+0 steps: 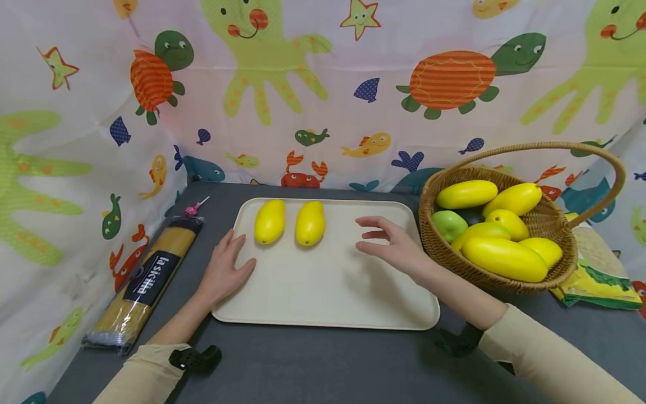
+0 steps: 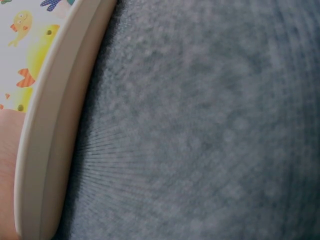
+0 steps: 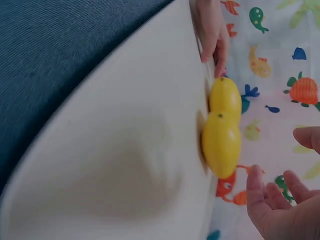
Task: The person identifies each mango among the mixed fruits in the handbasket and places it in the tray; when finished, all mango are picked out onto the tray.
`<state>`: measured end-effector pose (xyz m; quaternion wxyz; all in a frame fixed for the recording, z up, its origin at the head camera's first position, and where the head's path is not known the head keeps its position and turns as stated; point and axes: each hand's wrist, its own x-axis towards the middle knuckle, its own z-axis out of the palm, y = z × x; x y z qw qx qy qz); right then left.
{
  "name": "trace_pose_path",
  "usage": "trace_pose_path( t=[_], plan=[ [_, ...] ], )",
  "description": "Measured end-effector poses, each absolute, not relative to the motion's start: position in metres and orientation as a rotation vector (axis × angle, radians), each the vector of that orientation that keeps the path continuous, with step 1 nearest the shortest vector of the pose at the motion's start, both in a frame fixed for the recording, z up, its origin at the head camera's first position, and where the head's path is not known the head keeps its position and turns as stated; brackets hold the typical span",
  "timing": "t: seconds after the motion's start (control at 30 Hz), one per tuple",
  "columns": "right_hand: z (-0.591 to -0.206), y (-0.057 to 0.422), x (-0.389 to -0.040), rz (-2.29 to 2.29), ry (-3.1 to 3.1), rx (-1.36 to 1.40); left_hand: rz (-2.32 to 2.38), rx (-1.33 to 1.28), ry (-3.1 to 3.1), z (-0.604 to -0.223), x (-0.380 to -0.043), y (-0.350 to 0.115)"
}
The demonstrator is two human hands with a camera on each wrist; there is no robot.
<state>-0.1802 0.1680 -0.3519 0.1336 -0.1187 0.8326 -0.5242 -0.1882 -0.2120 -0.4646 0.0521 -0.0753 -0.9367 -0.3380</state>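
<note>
Two yellow mangoes, a left one (image 1: 270, 222) and a right one (image 1: 310, 224), lie side by side near the far edge of a cream tray (image 1: 323, 292). My left hand (image 1: 225, 269) rests at the tray's left rim with its thumb spread over the inside; the left wrist view mostly shows the tray's outer side (image 2: 55, 120). Over the right half of the tray hovers my right hand (image 1: 391, 247), its fingers loosely bent and parted from the thumb, nothing between them. In the right wrist view the right hand (image 3: 290, 205) is held apart from the mangoes (image 3: 221, 145).
A wicker basket (image 1: 560, 224) with a tall handle stands right of the tray, full of yellow fruit and a green apple (image 1: 449, 225). Behind it lies a yellow-green packet (image 1: 600, 275). On the left are a spaghetti pack (image 1: 151, 280) and a pink lollipop (image 1: 192, 210).
</note>
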Motion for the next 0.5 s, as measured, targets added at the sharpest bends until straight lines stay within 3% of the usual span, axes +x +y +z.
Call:
trace_pose_path(
  t=[0.23, 0.5],
  plan=[
    [-0.308, 0.219, -0.162, -1.183, 2.708, -0.782, -1.025, -0.222, -2.853, -0.465, -0.187, -0.212],
    [-0.266, 0.287, -0.151, -0.607, 3.085, -0.824, -1.017, -0.23, -2.857, -0.464, -0.188, -0.211]
  ],
)
